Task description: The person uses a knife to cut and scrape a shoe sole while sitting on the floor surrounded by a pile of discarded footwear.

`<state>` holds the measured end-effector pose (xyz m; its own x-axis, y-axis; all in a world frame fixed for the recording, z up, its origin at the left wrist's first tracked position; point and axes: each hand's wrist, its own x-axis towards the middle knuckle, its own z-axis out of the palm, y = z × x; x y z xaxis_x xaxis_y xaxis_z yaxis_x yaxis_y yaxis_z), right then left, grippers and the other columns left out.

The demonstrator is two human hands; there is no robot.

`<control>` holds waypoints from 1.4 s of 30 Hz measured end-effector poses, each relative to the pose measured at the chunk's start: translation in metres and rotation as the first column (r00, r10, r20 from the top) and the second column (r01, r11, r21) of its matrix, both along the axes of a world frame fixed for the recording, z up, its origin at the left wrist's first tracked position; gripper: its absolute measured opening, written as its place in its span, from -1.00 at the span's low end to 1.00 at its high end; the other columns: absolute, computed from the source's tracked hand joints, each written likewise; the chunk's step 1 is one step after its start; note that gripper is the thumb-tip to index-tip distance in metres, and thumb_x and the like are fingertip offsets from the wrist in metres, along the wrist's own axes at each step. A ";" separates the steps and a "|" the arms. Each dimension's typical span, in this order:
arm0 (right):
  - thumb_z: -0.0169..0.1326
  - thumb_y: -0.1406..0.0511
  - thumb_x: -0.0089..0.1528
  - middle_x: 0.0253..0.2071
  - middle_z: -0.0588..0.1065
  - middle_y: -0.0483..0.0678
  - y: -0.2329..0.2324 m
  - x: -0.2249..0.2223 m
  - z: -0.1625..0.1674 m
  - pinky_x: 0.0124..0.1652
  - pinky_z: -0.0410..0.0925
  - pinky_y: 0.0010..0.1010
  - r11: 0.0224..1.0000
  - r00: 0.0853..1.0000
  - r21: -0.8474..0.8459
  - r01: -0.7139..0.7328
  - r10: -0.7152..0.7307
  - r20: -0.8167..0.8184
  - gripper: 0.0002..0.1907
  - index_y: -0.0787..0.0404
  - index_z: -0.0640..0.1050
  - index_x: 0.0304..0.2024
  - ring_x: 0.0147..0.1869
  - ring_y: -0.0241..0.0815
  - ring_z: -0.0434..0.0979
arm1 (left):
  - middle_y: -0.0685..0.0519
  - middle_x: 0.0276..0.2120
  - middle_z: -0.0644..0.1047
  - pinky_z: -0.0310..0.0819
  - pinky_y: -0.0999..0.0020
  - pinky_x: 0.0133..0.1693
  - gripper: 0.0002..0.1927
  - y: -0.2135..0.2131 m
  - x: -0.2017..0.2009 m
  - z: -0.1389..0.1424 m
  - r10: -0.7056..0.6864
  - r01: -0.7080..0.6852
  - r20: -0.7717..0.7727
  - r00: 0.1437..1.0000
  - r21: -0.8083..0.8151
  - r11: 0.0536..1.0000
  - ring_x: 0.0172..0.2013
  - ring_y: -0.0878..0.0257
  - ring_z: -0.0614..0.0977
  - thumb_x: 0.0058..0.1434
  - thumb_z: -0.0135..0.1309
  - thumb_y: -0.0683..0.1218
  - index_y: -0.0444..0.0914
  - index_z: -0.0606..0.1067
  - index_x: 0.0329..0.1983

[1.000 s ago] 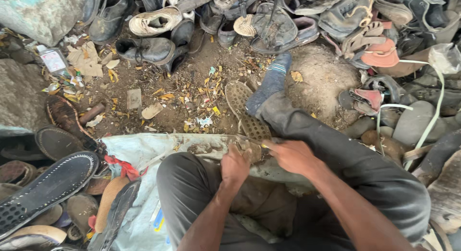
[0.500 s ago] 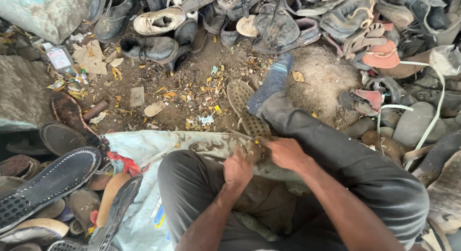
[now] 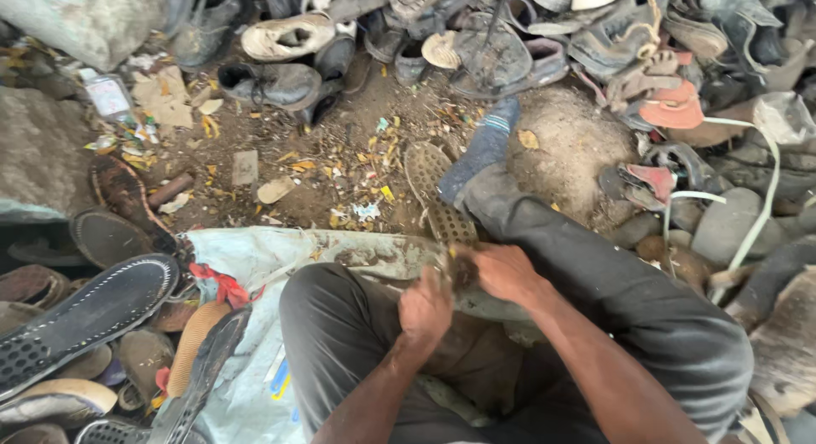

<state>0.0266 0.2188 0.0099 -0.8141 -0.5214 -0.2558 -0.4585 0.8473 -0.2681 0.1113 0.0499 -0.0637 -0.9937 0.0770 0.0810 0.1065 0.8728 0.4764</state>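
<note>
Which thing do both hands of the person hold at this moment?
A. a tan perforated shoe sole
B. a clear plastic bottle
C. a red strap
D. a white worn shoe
A: the left hand and the right hand both grip the near end of the tan perforated shoe sole.

Left hand (image 3: 425, 306) now lower and nearer the lap, slightly apart from right hand (image 3: 503, 272).

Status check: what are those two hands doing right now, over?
Left hand and right hand both gripping the near end of a worn shoe sole over the lap. Pale sack spread underneath. Old shoes heaped around; nothing blocking.
</note>
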 end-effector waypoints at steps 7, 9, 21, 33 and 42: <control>0.04 0.26 0.22 -0.25 0.63 0.02 0.050 0.044 0.000 -0.30 0.45 -0.06 0.961 0.980 -0.214 0.175 -0.192 -0.059 -0.50 -0.10 0.49 0.24 -0.24 0.12 0.64 | -0.17 -0.38 0.61 0.54 -0.16 -0.35 -0.72 -0.002 0.018 0.009 0.088 -0.118 0.152 0.984 0.202 0.972 -0.41 -0.27 0.64 0.27 0.10 0.06 -0.22 0.36 -0.26; 0.04 0.26 0.21 -0.27 0.63 0.03 0.047 0.040 -0.013 -0.30 0.45 -0.05 0.945 0.975 -0.282 0.165 -0.199 -0.096 -0.47 -0.09 0.47 0.26 -0.25 0.13 0.63 | -0.16 -0.38 0.62 0.54 -0.16 -0.33 -0.75 -0.001 0.018 0.010 0.078 -0.101 0.151 0.985 0.151 0.983 -0.41 -0.26 0.64 0.29 0.09 0.04 -0.20 0.36 -0.27; -0.04 0.24 0.29 -0.24 0.62 0.09 0.047 0.067 0.010 -0.21 0.44 0.00 0.979 0.976 0.107 0.172 -0.184 0.118 -0.39 -0.23 0.29 0.41 -0.18 0.15 0.62 | -0.26 -0.36 0.65 0.59 0.02 -0.25 -0.64 -0.029 0.034 0.048 0.249 -0.288 0.146 0.958 0.445 0.848 -0.27 -0.23 0.69 0.22 0.14 0.00 -0.33 0.44 -0.05; 0.06 0.17 0.28 -0.20 0.60 0.24 0.059 0.146 -0.046 -0.14 0.45 0.00 0.682 0.817 -0.482 0.550 -0.559 0.141 -0.67 0.08 0.63 0.04 -0.06 0.29 0.58 | -0.02 -0.22 0.55 0.47 0.16 -0.14 -0.69 0.012 -0.039 0.116 0.553 -0.277 0.024 0.833 0.883 0.379 -0.21 0.15 0.54 0.20 0.17 -0.10 -0.37 0.43 -0.08; 0.07 0.20 0.26 -0.18 0.58 0.24 0.068 0.114 -0.077 -0.09 0.42 -0.07 0.657 0.839 -0.574 0.489 -0.535 0.102 -0.59 0.13 0.54 0.15 -0.06 0.25 0.59 | -0.20 0.09 0.56 0.49 0.13 0.20 -0.52 0.152 -0.034 0.200 -0.174 0.581 -0.633 0.755 0.520 0.627 0.18 -0.05 0.57 0.10 0.19 -0.08 -0.27 0.54 0.12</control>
